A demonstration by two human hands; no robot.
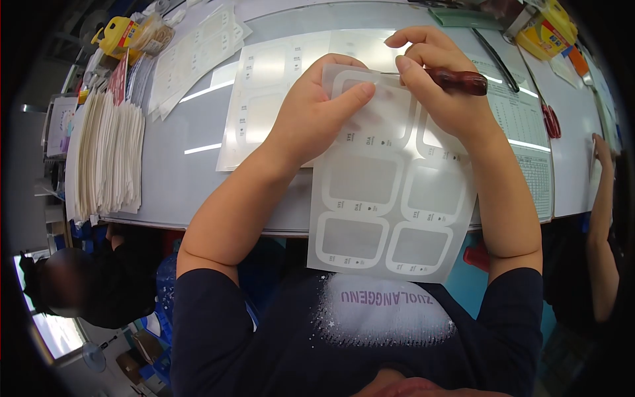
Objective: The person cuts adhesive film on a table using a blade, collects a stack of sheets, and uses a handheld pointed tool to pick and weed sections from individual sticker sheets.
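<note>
My left hand (pixel 314 112) is closed on the top edge of a translucent printed sheet (pixel 360 182), thumb on the near face and fingers behind it. Rounded window panels with small lettering run down the sheet, which hangs over the table's front edge. In my right hand (pixel 436 86) is an awl-like tool (pixel 463 82) with a glossy dark red handle. Its thin metal shaft reaches left to the sheet's upper edge, near my left thumb. Whether the tip touches the sheet I cannot tell. The right index finger is raised and bent.
More printed sheets (pixel 254 86) lie under my hands, with others (pixel 205 49) at the back left. A tall paper stack (pixel 106 155) stands left. Yellow containers (pixel 122 34) sit at both back corners. On the right are a black pen-like item (pixel 496 59) and printed forms (pixel 532 175). People sit at both sides.
</note>
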